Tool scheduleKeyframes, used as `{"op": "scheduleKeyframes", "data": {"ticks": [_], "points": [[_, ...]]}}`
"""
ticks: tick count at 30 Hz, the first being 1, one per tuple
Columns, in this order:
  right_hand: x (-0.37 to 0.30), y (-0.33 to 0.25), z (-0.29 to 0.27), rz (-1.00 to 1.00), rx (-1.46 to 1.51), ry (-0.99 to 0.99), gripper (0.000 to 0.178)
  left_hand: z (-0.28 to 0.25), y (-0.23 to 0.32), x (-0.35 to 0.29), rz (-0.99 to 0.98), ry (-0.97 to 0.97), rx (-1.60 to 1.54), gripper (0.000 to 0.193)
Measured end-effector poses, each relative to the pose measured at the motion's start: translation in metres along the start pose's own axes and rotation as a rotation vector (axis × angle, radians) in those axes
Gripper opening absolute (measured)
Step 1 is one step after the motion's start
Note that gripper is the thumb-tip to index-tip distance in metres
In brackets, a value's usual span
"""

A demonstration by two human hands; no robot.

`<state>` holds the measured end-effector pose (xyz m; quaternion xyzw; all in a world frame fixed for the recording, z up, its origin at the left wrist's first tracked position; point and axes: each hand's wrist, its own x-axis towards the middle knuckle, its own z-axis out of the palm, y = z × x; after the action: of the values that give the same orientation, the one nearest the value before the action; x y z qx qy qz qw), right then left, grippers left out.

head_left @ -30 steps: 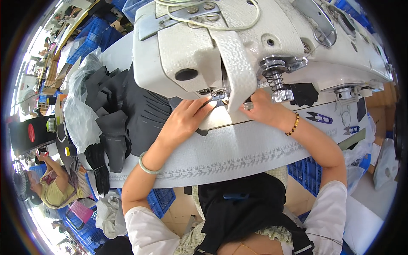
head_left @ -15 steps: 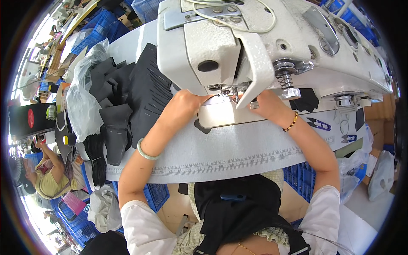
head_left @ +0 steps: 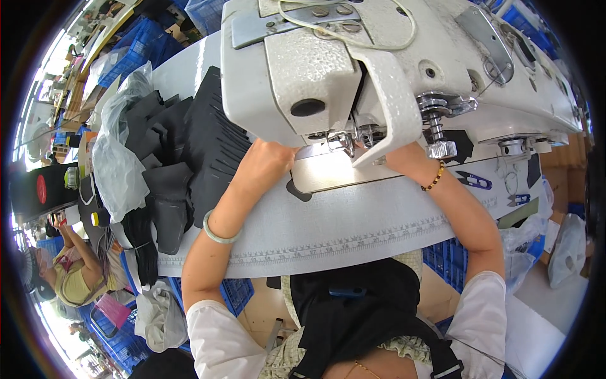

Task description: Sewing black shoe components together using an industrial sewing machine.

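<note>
A white sewing machine (head_left: 309,69) fills the upper middle, its head over a lit metal plate (head_left: 328,172). At the plate's left edge is my left hand (head_left: 268,164), fingers curled in under the machine head; what they hold is hidden. My right hand (head_left: 409,160) lies right of the needle area, its fingers mostly covered by the white guard arm (head_left: 388,107). Between the hands stands the presser foot (head_left: 344,144). Any work piece beneath it cannot be made out. Dark fabric strips (head_left: 218,136) lie left of my left hand.
Dark cut pieces (head_left: 167,183) and a clear plastic bag (head_left: 120,158) lie at the left. Thread snips (head_left: 473,180) rest at the right. A printed ruler (head_left: 353,244) runs along the table's front edge. Another person (head_left: 82,271) sits at far left.
The view has shifted slightly. My left hand is a little lower and its fingertips, with a dark bit beside them before, are now more hidden. My right hand stays by the needle area.
</note>
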<state>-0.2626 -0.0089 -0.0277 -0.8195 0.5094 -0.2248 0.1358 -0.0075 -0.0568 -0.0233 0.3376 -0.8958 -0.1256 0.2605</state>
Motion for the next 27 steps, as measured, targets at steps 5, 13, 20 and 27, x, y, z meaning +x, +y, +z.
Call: {"op": "scheduleKeyframes", "data": {"ticks": [5,13,20,27], "points": [[-0.001,0.005,0.003,0.015,0.029,-0.033,0.027,0.002,-0.008,-0.006,-0.075,-0.162,0.032,0.005],[0.005,-0.002,-0.004,0.032,0.015,-0.090,0.012,-0.007,0.000,0.004,-0.062,-0.103,0.001,0.004],[-0.002,0.013,0.016,-0.084,0.061,0.091,0.010,-0.005,0.000,0.005,-0.048,-0.115,0.022,0.009],[0.005,0.002,0.006,-0.185,0.039,0.147,0.013,-0.002,-0.004,0.003,-0.031,-0.060,0.014,0.012]]}}
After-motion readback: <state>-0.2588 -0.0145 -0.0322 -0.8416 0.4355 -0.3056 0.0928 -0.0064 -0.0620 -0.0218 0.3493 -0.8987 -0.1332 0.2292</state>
